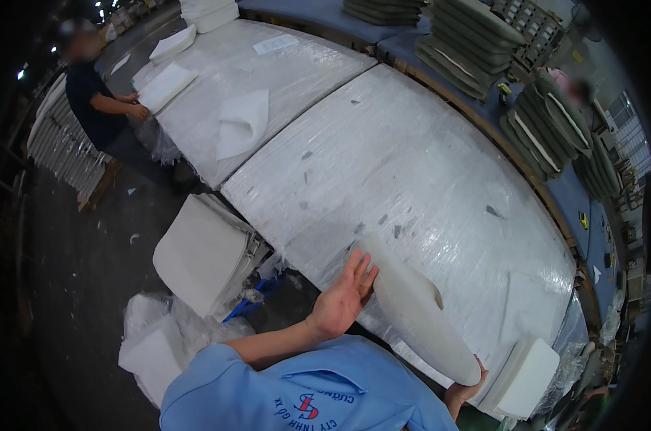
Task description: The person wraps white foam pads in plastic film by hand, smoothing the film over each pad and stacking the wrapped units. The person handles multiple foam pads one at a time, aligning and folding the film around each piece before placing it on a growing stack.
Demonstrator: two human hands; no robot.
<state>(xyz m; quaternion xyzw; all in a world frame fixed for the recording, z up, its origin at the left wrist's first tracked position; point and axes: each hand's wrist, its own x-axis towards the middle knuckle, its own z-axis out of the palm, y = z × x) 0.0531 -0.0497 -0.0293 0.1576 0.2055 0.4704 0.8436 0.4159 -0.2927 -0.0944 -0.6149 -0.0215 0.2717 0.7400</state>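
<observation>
A curved whitish foam seat pad (419, 305) is tilted up on its edge above the wrapped table, between my two hands. My left hand (343, 298) steadies its upper left end, with the fingers stretched along the edge and the palm showing. At the lower right end my right hand (469, 388) grips the pad, its fingers partly hidden behind it. A thick white cushion (524, 377) lies on the table's near right corner, close to my right hand.
Plastic film covers the white tabletop (383, 165). Stacked pale seat pads (200, 255) stand left of me, beside bagged foam (157, 352). A co-worker (99, 108) handles a white pad (166, 86) at far left. Grey cushions (469, 47) are piled on the blue bench (404, 47) behind.
</observation>
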